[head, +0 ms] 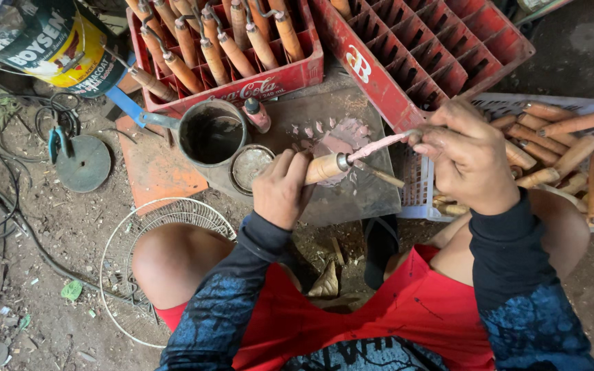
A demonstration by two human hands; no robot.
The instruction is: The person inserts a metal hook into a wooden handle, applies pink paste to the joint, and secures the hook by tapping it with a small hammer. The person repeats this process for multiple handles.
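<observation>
- Gripping: left hand (282, 189), fingers clenched round wooden tool handle (324, 167).
- Right hand (465, 156): fingers pinching the tool's pink-coated metal rod (379, 145).
- Beyond left fingers: dark tin cup (212, 134), round lid (249, 165), red crate (242, 86).

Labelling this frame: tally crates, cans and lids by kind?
Red crates: 2
Paint cans: 2
Round lids: 2
Total: 6
</observation>
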